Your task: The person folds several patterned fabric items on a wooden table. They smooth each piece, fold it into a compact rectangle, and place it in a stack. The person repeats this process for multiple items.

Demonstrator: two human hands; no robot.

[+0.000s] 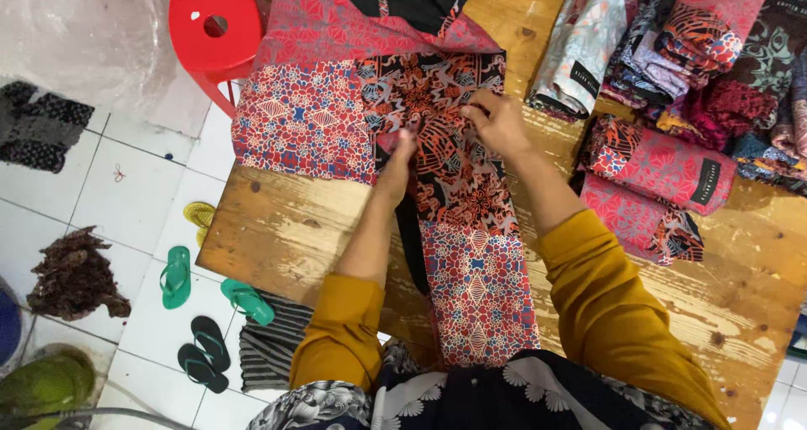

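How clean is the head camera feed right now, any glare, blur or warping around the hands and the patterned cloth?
Head view: light is soft and even, with only faint shadows under the left hand and right hand; the patterned cloth is sharp; mild sheen on the white floor tiles and the clear plastic sheet; wide-angle bowing shows in the wooden table edges; slight softness toward the corners.

arms: both reach forward from the bottom edge, sleeved in mustard yellow pushed up to the elbows, forearms bare.
left hand [397, 163]: palm down, fingers together and stretched flat, pointing away from the body.
right hand [498, 121]: knuckles up, fingers curled in a pinch, wrist angled toward the left hand.
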